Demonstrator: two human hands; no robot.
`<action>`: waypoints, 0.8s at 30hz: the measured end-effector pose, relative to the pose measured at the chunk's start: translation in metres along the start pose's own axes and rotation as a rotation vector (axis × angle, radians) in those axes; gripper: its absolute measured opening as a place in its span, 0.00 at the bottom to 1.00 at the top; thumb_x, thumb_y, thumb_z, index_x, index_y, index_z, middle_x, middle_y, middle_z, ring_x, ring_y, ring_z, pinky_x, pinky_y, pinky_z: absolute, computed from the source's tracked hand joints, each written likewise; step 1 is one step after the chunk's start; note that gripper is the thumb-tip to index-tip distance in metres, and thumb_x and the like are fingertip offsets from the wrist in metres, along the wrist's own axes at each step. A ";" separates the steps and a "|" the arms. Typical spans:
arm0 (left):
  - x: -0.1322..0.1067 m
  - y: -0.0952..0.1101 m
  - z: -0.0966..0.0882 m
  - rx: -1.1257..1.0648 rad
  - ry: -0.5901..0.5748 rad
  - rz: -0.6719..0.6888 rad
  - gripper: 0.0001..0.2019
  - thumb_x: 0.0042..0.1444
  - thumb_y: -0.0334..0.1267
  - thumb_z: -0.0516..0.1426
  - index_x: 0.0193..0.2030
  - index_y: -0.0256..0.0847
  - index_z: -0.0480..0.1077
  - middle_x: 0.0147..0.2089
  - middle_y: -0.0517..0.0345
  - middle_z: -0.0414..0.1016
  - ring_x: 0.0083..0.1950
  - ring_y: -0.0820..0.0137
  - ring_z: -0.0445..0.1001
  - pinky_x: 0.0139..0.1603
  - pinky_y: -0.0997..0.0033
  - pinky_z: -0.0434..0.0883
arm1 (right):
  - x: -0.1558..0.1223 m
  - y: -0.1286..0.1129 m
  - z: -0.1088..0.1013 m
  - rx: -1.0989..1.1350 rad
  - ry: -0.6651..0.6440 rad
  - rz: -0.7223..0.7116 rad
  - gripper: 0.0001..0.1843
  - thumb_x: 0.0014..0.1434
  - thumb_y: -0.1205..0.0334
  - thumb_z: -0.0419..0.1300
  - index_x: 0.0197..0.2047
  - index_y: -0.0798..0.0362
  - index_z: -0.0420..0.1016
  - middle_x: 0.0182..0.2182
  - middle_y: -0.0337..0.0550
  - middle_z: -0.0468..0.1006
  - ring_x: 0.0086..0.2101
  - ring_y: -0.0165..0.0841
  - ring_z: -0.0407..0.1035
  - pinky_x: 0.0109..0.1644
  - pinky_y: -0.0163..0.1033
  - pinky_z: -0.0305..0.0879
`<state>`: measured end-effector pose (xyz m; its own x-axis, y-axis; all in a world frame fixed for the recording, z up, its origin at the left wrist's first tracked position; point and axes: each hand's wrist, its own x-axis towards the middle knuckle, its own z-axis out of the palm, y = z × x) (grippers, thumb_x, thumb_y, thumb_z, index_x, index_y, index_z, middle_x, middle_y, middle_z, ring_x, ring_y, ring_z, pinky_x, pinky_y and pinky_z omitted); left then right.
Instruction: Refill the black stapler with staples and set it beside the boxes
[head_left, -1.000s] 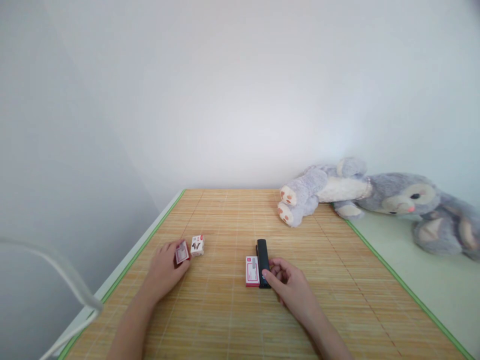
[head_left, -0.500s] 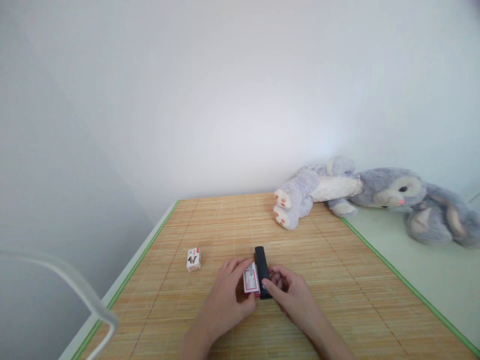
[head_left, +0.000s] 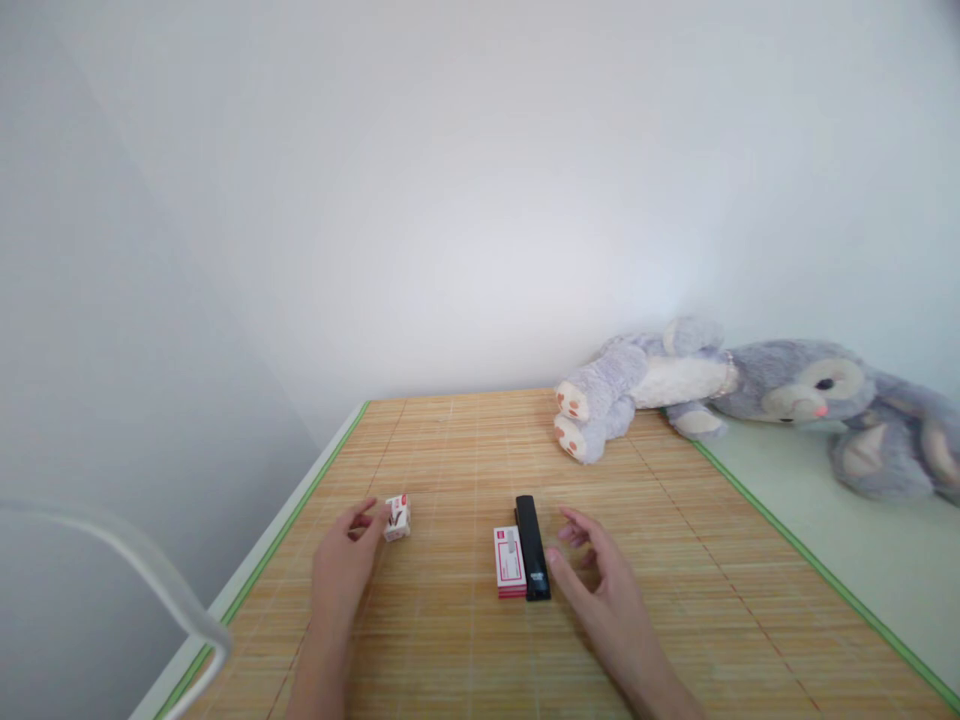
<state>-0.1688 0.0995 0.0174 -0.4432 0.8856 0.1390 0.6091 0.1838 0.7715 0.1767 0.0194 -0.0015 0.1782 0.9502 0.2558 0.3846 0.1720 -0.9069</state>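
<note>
Small box [head_left: 398, 520] on mat [head_left: 450, 450], at right of left hand's [head_left: 345, 558] fingertips, the nearer hand; grip unclear. Right hand [head_left: 606, 592]: fingers parted, just beside stapler [head_left: 533, 550], whose long axis points away.

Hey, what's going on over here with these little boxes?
A person is handling small things on a bamboo mat. The left hand is at a small white box; whether it grips it is unclear. The right hand is open beside a black stapler, which lies alongside a red-and-white stack. A grey plush toy lies at the far right.
</note>
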 end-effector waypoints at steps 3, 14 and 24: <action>-0.004 0.008 0.023 -0.058 -0.133 0.050 0.26 0.58 0.60 0.57 0.52 0.43 0.79 0.42 0.52 0.84 0.42 0.57 0.80 0.47 0.58 0.73 | -0.001 0.003 0.002 -0.153 -0.100 -0.073 0.47 0.57 0.43 0.68 0.73 0.47 0.56 0.66 0.52 0.67 0.64 0.49 0.62 0.69 0.58 0.58; -0.057 0.080 0.105 -0.196 -0.388 0.173 0.21 0.61 0.53 0.59 0.53 0.43 0.78 0.40 0.52 0.84 0.39 0.63 0.81 0.44 0.64 0.74 | 0.001 -0.003 0.007 -0.467 -0.326 -0.210 0.48 0.57 0.55 0.66 0.77 0.42 0.51 0.73 0.44 0.60 0.71 0.48 0.53 0.76 0.58 0.45; -0.084 0.082 0.085 -0.297 -0.324 0.128 0.24 0.69 0.55 0.49 0.56 0.42 0.75 0.59 0.47 0.79 0.59 0.58 0.77 0.64 0.55 0.70 | -0.008 0.002 0.006 -0.447 -0.330 -0.161 0.53 0.59 0.54 0.64 0.79 0.49 0.40 0.74 0.52 0.54 0.73 0.48 0.48 0.76 0.62 0.41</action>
<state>-0.0258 0.0767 0.0156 -0.1193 0.9897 0.0795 0.4098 -0.0238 0.9119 0.1707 0.0137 -0.0077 -0.1787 0.9641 0.1961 0.7416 0.2630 -0.6172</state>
